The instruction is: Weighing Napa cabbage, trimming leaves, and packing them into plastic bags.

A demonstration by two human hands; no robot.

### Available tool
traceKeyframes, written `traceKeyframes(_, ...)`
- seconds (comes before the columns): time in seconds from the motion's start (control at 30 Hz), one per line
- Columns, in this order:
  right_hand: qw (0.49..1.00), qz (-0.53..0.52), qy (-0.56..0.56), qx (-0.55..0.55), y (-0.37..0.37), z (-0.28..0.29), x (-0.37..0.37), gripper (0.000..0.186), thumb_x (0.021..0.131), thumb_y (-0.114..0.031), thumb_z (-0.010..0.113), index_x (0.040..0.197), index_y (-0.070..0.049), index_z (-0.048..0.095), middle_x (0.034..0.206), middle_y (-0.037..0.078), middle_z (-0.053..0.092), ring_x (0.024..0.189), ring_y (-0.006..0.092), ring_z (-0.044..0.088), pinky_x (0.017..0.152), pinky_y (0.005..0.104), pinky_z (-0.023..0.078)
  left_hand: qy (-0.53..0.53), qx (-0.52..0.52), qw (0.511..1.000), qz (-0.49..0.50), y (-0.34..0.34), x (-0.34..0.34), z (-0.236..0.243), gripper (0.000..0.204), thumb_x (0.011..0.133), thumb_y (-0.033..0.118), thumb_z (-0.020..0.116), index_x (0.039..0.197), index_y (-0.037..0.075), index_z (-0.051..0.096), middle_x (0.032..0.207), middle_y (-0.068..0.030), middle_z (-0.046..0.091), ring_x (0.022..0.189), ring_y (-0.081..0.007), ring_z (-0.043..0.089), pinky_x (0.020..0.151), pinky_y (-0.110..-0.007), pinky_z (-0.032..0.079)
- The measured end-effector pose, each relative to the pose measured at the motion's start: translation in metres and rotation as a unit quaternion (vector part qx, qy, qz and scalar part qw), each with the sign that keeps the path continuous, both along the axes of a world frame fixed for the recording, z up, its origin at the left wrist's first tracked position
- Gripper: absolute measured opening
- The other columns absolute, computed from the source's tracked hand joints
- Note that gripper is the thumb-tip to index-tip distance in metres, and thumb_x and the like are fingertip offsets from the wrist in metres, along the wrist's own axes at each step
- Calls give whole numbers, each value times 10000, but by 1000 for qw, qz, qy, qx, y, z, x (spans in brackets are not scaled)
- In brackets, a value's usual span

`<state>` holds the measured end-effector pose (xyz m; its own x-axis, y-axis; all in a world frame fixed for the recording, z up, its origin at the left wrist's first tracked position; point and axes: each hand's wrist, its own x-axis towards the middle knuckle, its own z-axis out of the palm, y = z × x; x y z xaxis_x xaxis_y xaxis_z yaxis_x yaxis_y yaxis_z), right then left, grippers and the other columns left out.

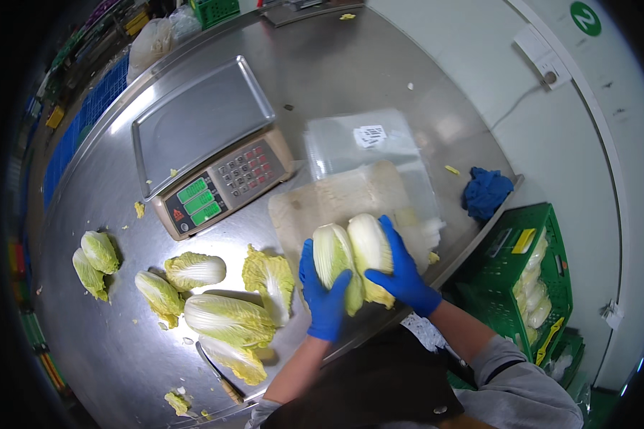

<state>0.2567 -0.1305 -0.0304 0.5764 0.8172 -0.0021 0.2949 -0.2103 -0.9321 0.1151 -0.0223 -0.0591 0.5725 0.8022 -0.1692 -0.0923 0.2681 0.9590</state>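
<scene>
Two napa cabbages stand side by side between my blue-gloved hands over a worn cutting board (315, 196). My left hand (327, 294) wraps the outer side of the left cabbage (332, 257). Around the outer side of the right cabbage (370, 247) curls my right hand (402, 275). To the left lie more cabbages, among them a large one (225, 319), and a loose outer leaf (270, 282). A knife (218, 372) with a wooden handle rests near the table's front edge.
A digital scale (222, 182) with a steel tray stands at the back left. Clear plastic bags (365, 143) lie behind the board. A crumpled blue glove (486, 191) sits by the right edge. Beside the table is a green crate (511, 275) holding wrapped cabbages.
</scene>
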Motion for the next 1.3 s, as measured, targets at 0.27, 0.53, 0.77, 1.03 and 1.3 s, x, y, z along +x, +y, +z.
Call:
traceKeyframes(0.27,965,-112,-236,12,-29,19,50,466,859,-156,605,1290,-31,477,1323,152,467,1173,291,489,989,362,394,190,378,904,60,40,-27,15,657,857,227,628,1380,-21,317,1406,-162,361,1292,-291,340,1084,-398,235)
traceKeyframes(0.53,969,-41,169,-174,6,-36,90,552,864,-532,515,1142,-65,617,1005,102,650,819,217,608,769,338,472,162,-221,961,-20,82,-3,-9,394,928,384,482,1105,48,590,1015,-80,624,799,-181,587,677,-311,474)
traceKeyframes(0.77,965,-52,12,-255,37,-25,40,735,716,-612,640,1096,8,531,1139,207,549,1028,321,562,905,409,428,156,19,985,75,53,15,-56,344,866,302,636,1033,1,639,921,-54,634,809,-125,562,754,-265,452)
traceKeyframes(1.03,987,-69,62,-129,11,-6,10,869,754,-586,628,1336,-11,335,1272,262,475,1153,361,507,932,425,424,97,-1,995,-19,8,1,17,400,886,184,607,1203,-4,453,1103,-92,546,976,-171,519,891,-300,415)
traceKeyframes(1.3,980,-43,133,-138,-37,21,34,754,767,-376,726,1317,32,410,1254,179,532,1147,245,523,971,350,406,313,348,868,-166,-65,21,69,761,877,268,584,1415,-38,142,1378,-299,325,1208,-419,433,1009,-399,357)
